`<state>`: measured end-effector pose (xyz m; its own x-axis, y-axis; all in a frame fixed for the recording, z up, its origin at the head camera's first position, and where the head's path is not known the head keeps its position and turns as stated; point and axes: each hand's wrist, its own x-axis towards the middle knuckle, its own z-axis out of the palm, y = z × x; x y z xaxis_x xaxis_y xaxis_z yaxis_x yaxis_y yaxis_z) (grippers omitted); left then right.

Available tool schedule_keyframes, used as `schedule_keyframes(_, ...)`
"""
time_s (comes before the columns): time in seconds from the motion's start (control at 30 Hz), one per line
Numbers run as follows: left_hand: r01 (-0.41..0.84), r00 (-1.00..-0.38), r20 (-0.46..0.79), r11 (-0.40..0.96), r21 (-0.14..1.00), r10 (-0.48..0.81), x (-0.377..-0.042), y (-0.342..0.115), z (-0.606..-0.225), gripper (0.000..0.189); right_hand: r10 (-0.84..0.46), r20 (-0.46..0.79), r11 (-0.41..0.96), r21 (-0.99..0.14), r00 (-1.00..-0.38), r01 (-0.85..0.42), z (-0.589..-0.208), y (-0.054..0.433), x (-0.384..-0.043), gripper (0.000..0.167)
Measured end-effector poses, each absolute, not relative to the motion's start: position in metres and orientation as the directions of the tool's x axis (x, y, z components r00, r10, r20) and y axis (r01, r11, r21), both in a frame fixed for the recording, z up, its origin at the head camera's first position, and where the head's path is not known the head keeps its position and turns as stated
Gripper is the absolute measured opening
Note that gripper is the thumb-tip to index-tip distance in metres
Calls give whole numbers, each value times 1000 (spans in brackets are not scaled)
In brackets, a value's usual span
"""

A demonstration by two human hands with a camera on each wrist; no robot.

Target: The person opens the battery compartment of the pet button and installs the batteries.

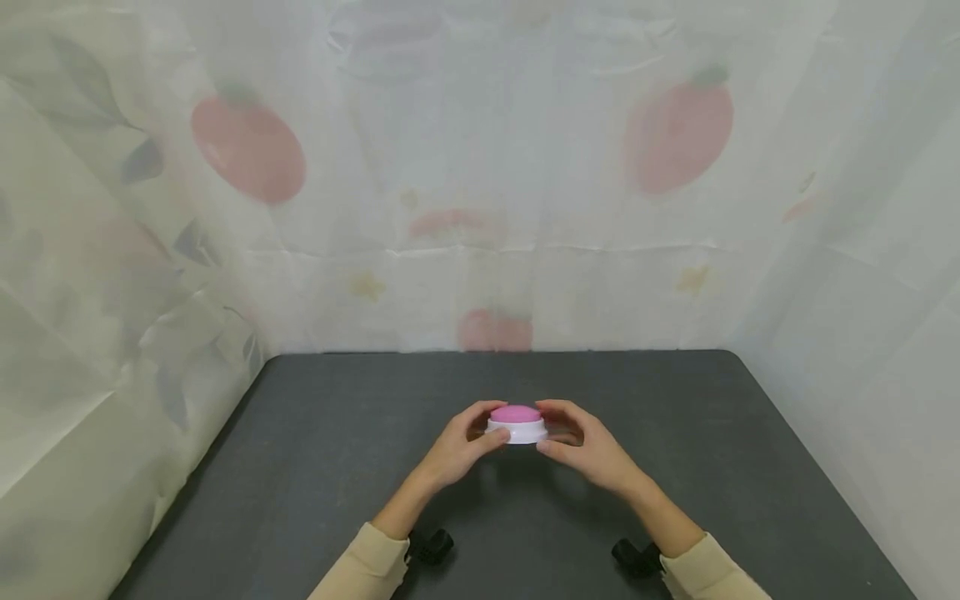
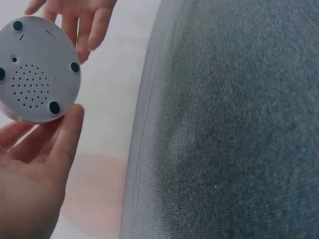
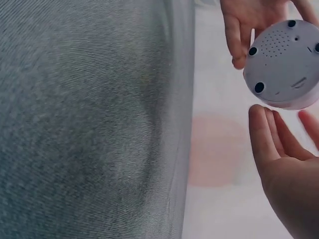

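Note:
A round push button (image 1: 516,425) with a pink domed top and a white base is held up over the dark table. My left hand (image 1: 459,446) grips it from the left, thumb on the front of the white base. My right hand (image 1: 588,446) is at the other side, fingers parted and bent around the rim, fingertips close to it. Both wrist views show the button's white underside (image 2: 37,50), with small speaker holes and dark round feet. From the right wrist, a narrow gap shows between my right fingertips (image 3: 257,112) and the base.
The dark table (image 1: 337,467) extends under both arms. Pale fruit-printed sheets (image 1: 450,150) hang behind it and along both sides. A small black device is strapped at each wrist, one at the left (image 1: 432,547) and one at the right (image 1: 636,558).

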<state>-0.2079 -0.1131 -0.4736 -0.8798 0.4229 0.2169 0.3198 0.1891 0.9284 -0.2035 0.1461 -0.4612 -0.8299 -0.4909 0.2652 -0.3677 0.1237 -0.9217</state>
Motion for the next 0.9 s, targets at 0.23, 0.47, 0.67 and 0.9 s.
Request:
schedule_keyframes(0.23,362,-867,253,193,912,430,-206,-114,-473,56,-490,157,103,-966,-857,-236,-454,144,-204,56)
schedule_keyframes(0.47,367,-862,234,235,900,449,-209,-111,-472,66,-472,133,117,-970,-871,-212,-455,140,-205,60)
schedule_keyframes(0.67,333,-865,173,280,900,472,-215,-108,-469,72,-454,154,179,-949,-878,-259,-458,143,-210,60)
schedule_keyframes(0.9,312,-866,114,348,884,487,-226,-104,-471,75,-463,148,265,-918,-874,-296,-466,147,-220,60)
